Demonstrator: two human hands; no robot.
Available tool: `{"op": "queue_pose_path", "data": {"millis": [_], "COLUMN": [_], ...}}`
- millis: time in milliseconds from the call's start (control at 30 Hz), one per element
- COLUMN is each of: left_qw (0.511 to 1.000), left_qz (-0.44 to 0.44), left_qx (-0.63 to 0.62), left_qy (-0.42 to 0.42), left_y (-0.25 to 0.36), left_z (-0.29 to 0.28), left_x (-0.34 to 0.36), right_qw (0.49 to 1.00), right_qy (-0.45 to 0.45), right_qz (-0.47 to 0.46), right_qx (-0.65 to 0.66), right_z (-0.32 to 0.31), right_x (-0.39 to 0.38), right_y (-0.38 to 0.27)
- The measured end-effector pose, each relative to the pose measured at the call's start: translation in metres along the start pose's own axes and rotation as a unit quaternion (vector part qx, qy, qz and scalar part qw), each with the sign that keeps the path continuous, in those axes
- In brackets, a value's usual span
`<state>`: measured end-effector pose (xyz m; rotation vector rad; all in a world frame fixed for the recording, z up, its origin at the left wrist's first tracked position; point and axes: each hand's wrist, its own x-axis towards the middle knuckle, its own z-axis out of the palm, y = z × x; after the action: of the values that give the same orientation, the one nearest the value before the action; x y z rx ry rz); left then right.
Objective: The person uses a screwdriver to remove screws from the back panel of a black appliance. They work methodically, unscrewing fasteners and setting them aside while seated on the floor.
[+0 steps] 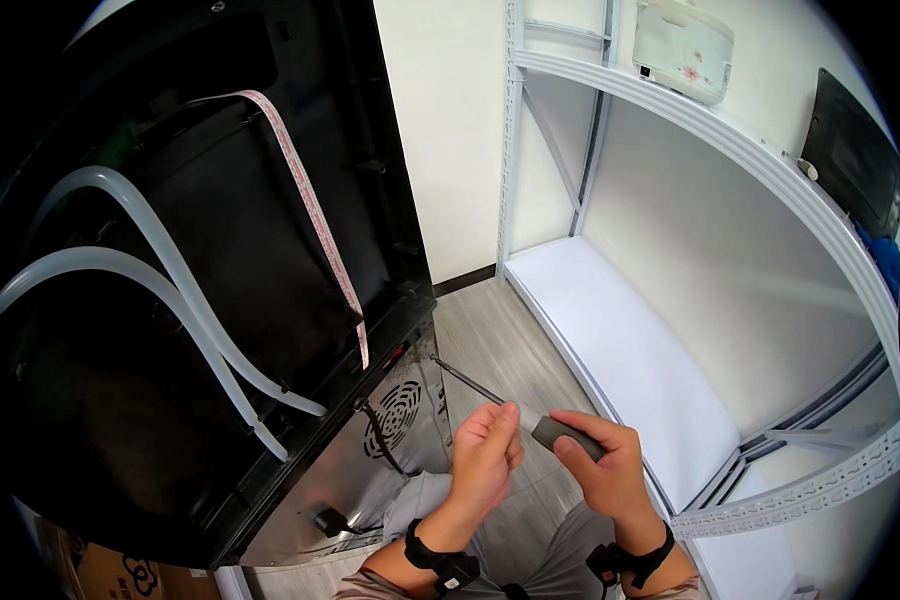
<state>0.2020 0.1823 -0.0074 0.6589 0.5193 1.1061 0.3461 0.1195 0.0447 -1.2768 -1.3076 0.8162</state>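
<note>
A long-shafted screwdriver with a dark grey handle [570,438] slants up to the left. My right hand [610,468] is wrapped round that handle. Closed in a pinch, my left hand [486,452] steadies the shaft near the handle. The tip reaches the upper right edge of a metal panel [310,500] with round vent slots; whether it sits in a screw is too small to tell. This panel belongs to a machine whose tall black cover [220,250] stands raised at the left. A black cable [382,440] runs down beside the vent.
Two translucent hoses [160,230] and a flat ribbon cable [305,190] hang inside the cover. At the right stands a white metal shelf [610,340], with a white appliance [682,52] and a dark panel [855,150] on top. A cardboard box [110,572] sits at the lower left.
</note>
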Motion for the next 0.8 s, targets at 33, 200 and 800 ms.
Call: {"op": "queue_pose_path", "data": {"millis": [33, 200, 800], "left_qw": [1.0, 1.0, 1.0], "left_qz": [0.001, 0.004, 0.011], "left_qx": [-0.002, -0.009, -0.016], "left_qy": [-0.004, -0.004, -0.007], "left_y": [-0.001, 0.001, 0.004], "left_z": [0.0, 0.0, 0.0], "left_x": [0.0, -0.001, -0.001], "right_qw": [1.0, 1.0, 0.999], "right_qy": [0.002, -0.001, -0.009], "right_qz": [0.002, 0.006, -0.01], "right_qx": [-0.001, 0.011, -0.04], "right_z": [0.0, 0.001, 0.004], "right_x": [0.0, 0.0, 0.002], "right_y": [0.001, 0.001, -0.014]}}
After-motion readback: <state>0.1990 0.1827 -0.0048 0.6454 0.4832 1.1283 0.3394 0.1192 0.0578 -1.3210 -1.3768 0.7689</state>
